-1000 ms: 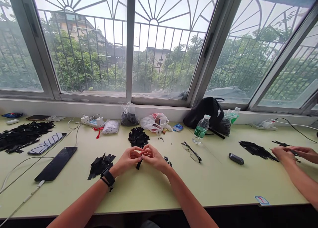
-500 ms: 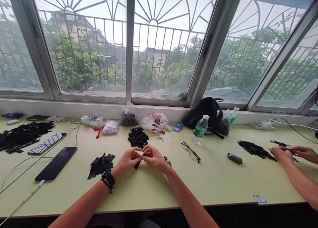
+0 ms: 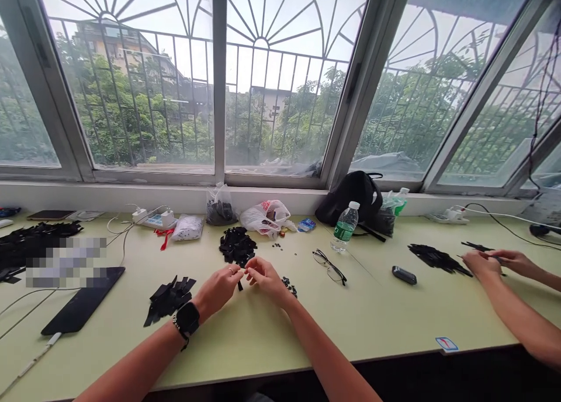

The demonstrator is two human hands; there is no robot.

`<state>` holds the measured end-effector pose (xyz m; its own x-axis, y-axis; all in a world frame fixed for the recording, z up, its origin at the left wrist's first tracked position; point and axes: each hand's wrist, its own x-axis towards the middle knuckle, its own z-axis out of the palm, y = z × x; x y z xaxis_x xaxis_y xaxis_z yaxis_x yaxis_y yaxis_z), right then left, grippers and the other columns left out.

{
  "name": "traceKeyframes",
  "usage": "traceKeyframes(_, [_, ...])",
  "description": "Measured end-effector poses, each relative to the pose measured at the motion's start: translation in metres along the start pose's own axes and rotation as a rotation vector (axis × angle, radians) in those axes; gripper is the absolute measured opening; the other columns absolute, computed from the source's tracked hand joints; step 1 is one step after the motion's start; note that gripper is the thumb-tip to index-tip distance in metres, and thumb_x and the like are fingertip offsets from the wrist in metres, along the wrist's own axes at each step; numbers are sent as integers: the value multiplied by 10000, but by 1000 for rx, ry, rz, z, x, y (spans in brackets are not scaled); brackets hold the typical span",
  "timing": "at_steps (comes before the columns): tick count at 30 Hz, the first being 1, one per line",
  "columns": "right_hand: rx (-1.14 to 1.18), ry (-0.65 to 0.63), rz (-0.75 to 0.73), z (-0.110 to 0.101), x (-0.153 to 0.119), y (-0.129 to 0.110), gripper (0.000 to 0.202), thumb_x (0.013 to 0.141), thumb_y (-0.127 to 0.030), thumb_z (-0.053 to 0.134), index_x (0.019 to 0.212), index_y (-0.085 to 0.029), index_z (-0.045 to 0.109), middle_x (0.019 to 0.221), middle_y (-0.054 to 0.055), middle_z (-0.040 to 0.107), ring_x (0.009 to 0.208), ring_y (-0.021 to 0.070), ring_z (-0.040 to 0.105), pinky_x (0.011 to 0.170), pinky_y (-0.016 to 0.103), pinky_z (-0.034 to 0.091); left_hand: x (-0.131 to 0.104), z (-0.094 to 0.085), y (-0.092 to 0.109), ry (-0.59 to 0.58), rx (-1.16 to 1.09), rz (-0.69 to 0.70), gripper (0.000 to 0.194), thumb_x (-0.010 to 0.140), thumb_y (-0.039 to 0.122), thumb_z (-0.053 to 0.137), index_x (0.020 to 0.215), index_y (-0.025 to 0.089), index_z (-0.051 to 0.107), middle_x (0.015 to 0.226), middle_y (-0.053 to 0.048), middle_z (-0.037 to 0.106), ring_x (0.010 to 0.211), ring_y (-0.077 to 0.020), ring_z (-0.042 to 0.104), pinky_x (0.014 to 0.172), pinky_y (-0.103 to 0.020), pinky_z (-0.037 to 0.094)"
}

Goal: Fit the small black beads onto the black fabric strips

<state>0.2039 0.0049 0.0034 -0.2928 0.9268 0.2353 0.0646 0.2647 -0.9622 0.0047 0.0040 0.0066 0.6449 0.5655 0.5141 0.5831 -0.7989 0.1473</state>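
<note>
Pinches a small black strip (image 3: 240,286) with the left hand (image 3: 218,291), at lower centre of the frame — with one end pointing down. Has the right hand (image 3: 268,281) close beside, with bent fingers — cannot tell about any hold there. Has a black pile (image 3: 237,246) just beyond, a smaller heap (image 3: 170,300) toward lower left, and little dark pieces (image 3: 287,286) beside the right hand.

The near counter (image 3: 245,338) offers open passage; a black pile (image 3: 237,247) blocks the far side, glasses (image 3: 329,266) the right.
</note>
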Motion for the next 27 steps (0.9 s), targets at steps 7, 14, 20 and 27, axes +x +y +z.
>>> traceKeyframes(7, [105, -152, 77, 4, -5, -2, 316, 772, -203, 601, 1085, -239, 585, 957, 20, 694, 879, 198, 632, 769, 307, 495, -1, 7, 12, 82, -14, 84, 281, 913, 17, 450, 819, 180, 659, 835, -96, 662, 822, -235, 644, 748, -367, 520])
traceKeyframes(14, [102, -199, 76, 3, -7, -5, 317, 794, -242, 653, 1106, -228, 598, 923, 8, 685, 865, 183, 621, 767, 275, 463, -4, 1, 20, 140, -154, 75, 226, 919, 97, 497, 974, 200, 690, 942, -119, 687, 971, -269, 667, 882, -412, 544])
traceKeyframes(20, [129, -225, 36, 4, -6, -5, 292, 842, -354, 707, 1079, -209, 617, 882, 18, 660, 821, 177, 600, 746, 281, 459, -3, 0, 18, 236, -52, 102, 210, 944, 103, 503, 1016, 217, 663, 889, -80, 703, 857, -222, 692, 788, -359, 578])
traceKeyframes(27, [127, -128, 34, 2, -4, -3, 212, 829, -293, 691, 1002, -226, 588, 764, -26, 602, 698, 142, 538, 662, 254, 434, -3, -4, 15, 219, 70, 71, 252, 952, 79, 482, 1099, 206, 643, 875, -67, 693, 829, -209, 669, 756, -341, 555])
